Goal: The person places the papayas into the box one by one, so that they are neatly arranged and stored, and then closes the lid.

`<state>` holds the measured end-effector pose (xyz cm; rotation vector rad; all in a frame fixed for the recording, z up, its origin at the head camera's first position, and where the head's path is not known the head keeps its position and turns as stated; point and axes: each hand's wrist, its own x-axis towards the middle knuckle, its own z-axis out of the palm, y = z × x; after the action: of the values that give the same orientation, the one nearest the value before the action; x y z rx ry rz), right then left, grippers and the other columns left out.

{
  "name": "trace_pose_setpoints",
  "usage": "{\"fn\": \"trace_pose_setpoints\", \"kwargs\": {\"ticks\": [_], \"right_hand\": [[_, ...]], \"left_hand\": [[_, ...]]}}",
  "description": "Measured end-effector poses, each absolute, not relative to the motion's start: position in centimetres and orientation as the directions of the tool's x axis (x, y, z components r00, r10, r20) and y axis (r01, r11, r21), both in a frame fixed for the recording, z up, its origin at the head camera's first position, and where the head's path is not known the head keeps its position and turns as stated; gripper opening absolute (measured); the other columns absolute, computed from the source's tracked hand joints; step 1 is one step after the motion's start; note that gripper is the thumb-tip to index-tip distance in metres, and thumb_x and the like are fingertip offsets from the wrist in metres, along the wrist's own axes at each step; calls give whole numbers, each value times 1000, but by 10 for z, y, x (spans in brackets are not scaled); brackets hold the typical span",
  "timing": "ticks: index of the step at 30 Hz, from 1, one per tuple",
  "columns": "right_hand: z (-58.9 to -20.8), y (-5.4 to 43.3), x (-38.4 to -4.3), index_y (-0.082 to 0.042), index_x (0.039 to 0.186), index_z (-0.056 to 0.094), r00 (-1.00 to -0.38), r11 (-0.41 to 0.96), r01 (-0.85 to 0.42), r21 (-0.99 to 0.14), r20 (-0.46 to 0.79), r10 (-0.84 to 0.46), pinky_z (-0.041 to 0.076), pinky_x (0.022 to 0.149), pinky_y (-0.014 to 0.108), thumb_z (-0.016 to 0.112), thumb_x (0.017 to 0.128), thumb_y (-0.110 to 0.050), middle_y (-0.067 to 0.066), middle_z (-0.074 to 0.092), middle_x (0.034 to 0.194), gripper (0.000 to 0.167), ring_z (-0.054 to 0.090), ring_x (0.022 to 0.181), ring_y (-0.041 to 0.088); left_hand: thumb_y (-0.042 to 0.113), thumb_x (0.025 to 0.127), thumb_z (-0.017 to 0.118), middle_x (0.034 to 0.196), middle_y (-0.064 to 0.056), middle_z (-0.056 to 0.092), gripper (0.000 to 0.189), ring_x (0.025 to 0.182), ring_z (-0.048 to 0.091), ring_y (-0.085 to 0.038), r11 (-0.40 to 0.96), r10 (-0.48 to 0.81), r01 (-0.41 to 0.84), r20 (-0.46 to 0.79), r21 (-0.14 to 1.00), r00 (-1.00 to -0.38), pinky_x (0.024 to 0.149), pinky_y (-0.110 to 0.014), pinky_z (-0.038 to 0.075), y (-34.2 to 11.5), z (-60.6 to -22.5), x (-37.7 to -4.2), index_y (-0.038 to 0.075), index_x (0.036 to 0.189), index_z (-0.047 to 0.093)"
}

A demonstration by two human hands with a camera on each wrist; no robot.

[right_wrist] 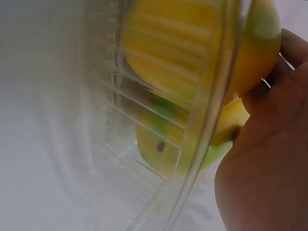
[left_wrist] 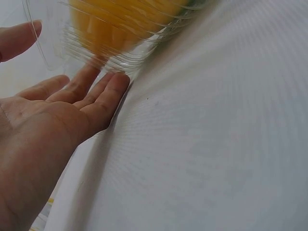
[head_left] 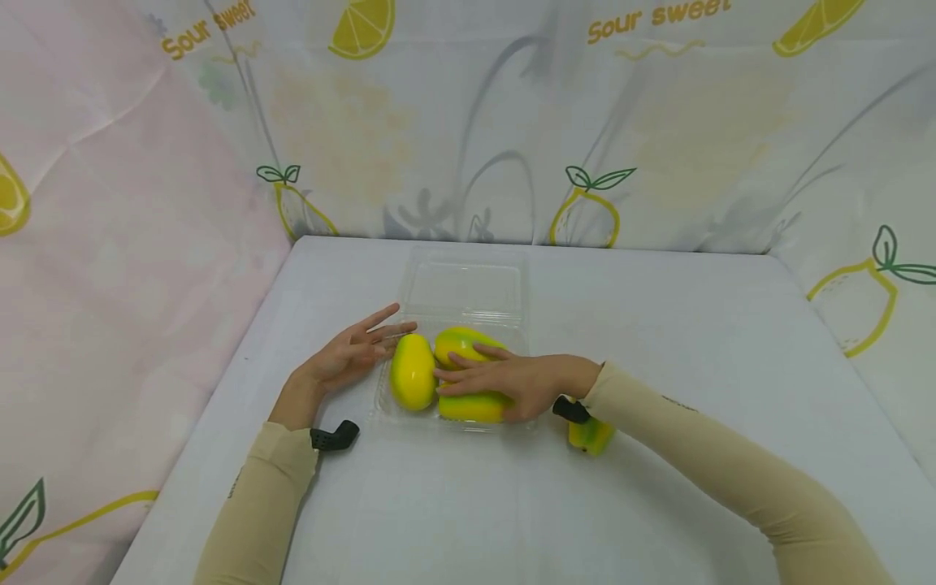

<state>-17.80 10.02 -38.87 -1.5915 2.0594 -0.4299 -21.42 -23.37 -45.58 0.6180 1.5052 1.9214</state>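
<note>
A clear plastic clamshell box (head_left: 380,406) lies with its lid (head_left: 464,284) folded back. Inside are a yellow-green mango (head_left: 413,374) on the left, another mango (head_left: 457,341) at the back and a yellow-green fruit (head_left: 468,409) in front, partly covered. My right hand (head_left: 512,382) rests palm down over the back and front fruits, its fingers spread and fairly straight; the thumb is mostly hidden. At the box's left side, my left hand (head_left: 351,353) has its fingers extended. In the left wrist view, fingertips (left_wrist: 118,82) touch the ribbed wall low down.
A ridged yellow-green star fruit (head_left: 591,437) lies right of the box, partly hidden by the right wrist. Black devices (head_left: 335,436) are worn at both wrists. The white table (head_left: 439,504) ends at a lemon-printed cloth (head_left: 439,122) behind.
</note>
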Motion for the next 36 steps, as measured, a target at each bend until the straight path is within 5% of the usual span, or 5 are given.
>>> {"fn": "trace_pose_setpoints", "kwargs": {"ticks": [9, 20, 25, 32, 36], "right_hand": [[-394, 105, -183, -15, 157, 22, -196, 244, -713, -657, -148, -969, -9, 120, 55, 64, 83, -2, -2, 12, 165, 87, -3, 153, 22], [-393, 111, -192, -11, 157, 20, -219, 215, -618, -756, -97, -971, -10, 121, 51, 65, 92, -27, 1, 14, 165, 81, -4, 153, 26], [-377, 148, -177, -16, 158, 19, -378, 255, -598, -760, -13, -926, -4, 120, 57, 71, 88, -20, 4, 11, 166, 87, -2, 153, 26], [-403, 234, -134, -16, 158, 17, -786, 550, -458, -699, 30, -617, 2, 119, 61, 76, 85, -26, 3, 9, 166, 95, 0, 152, 33], [-432, 251, -112, -7, 158, 13, -884, 595, -286, -751, -33, -466, 5, 114, 69, 78, 83, -27, 15, 4, 165, 101, 0, 150, 43]], "left_hand": [[-14, 98, 28, 160, -22, 22, 70, 136, 44, -15, -173, 713, -181, -4, 968, -701, 108, -24, 40, -234, -456, -214, 7, 157, -2], [-15, 98, 26, 161, -22, 20, 70, 137, 42, -15, -162, 712, -183, -14, 970, -702, 109, -24, 40, -233, -456, -214, 9, 158, -2], [-14, 98, 26, 161, -22, 19, 70, 138, 42, -14, -155, 717, -172, -9, 973, -697, 110, -24, 39, -231, -458, -216, 9, 158, -3], [-13, 99, 28, 161, -23, 19, 70, 138, 42, -14, -163, 732, -153, 16, 975, -681, 110, -24, 38, -231, -459, -218, 8, 157, -2], [-13, 98, 29, 161, -24, 18, 70, 137, 43, -14, -176, 732, -147, 30, 973, -680, 110, -24, 39, -235, -460, -217, 7, 157, -4]]}}
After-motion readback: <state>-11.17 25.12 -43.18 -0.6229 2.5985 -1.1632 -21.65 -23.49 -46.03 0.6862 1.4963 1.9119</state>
